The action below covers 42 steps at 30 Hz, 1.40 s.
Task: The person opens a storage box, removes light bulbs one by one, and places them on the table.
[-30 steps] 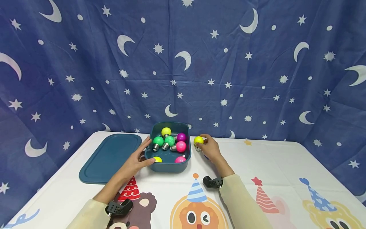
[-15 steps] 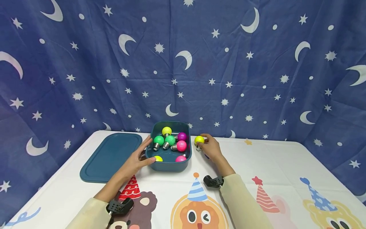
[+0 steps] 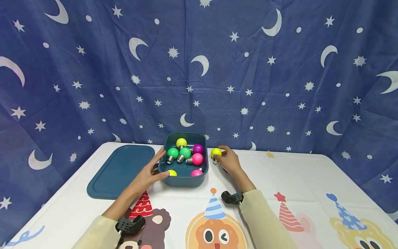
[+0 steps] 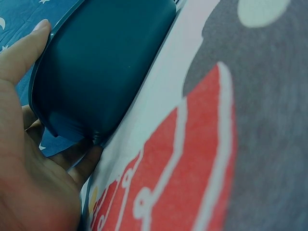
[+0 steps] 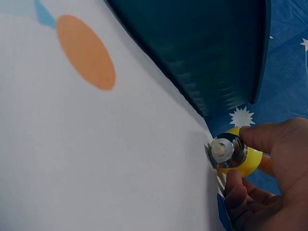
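Observation:
My left hand (image 3: 148,175) holds the near left corner of a dark teal plastic box (image 3: 186,182), thumb at the front rim and fingers along the left side. Inside the box lie several coloured round light bulbs: among them a smooth green bulb (image 3: 172,153), a textured green bulb (image 3: 185,152), a purple bulb (image 3: 198,148) and a pink bulb (image 3: 197,159). Just right of the box, my right hand (image 3: 230,162) pinches a yellow light bulb (image 3: 216,152) between thumb and fingers. In the right wrist view its metal screw base (image 5: 231,150) faces the camera, close to the tabletop.
A flat teal lid (image 3: 119,173) lies on the table left of the box. The white tablecloth (image 3: 267,180) carries printed animals in party hats. A blue curtain (image 3: 217,114) with moons and stars hangs right behind the table's far edge.
Both hands, the box and the yellow bulb stay where they were. Only a slight shift of the whole head view shows.

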Tool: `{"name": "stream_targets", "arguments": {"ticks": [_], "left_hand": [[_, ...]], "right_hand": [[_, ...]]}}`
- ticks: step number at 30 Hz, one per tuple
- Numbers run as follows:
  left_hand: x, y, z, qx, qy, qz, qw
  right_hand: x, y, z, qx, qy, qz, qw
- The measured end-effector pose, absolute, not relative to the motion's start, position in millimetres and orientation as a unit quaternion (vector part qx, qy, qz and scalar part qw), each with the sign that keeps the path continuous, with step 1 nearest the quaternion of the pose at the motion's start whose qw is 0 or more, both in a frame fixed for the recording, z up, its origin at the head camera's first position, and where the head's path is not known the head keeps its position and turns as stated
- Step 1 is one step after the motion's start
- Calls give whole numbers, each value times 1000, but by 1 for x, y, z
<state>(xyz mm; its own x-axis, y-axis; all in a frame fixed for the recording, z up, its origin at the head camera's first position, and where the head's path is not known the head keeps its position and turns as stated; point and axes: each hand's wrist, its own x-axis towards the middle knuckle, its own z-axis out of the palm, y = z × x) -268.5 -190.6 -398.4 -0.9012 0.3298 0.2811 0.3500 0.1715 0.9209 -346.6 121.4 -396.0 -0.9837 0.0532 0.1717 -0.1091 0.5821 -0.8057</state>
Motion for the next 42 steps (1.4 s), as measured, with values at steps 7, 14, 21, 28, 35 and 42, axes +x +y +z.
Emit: {"name": "stream_targets", "arguments": {"ticks": [7, 14, 21, 28, 35, 42], "left_hand": [[-269, -191, -399, -222, -770, -599, 11], [-269, -191, -400, -225, -772, -594, 14], [-268, -191, -400, -228, -773, -592, 17], [-268, -190, -399, -228, -771, -594, 16], [-268, -190, -399, -228, -772, -593, 17], [-269, -190, -400, -229, -770, -595, 17]], "right_hand": [[-347, 121, -397, 11, -883, 462, 85], [-345, 122, -394, 0, -885, 458, 79], [-343, 125, -388, 1, -870, 487, 74], [-341, 128, -376, 21, -864, 496, 86], [-338, 125, -363, 37, -851, 517, 88], [-332, 119, -353, 59, -844, 525, 87]]}}
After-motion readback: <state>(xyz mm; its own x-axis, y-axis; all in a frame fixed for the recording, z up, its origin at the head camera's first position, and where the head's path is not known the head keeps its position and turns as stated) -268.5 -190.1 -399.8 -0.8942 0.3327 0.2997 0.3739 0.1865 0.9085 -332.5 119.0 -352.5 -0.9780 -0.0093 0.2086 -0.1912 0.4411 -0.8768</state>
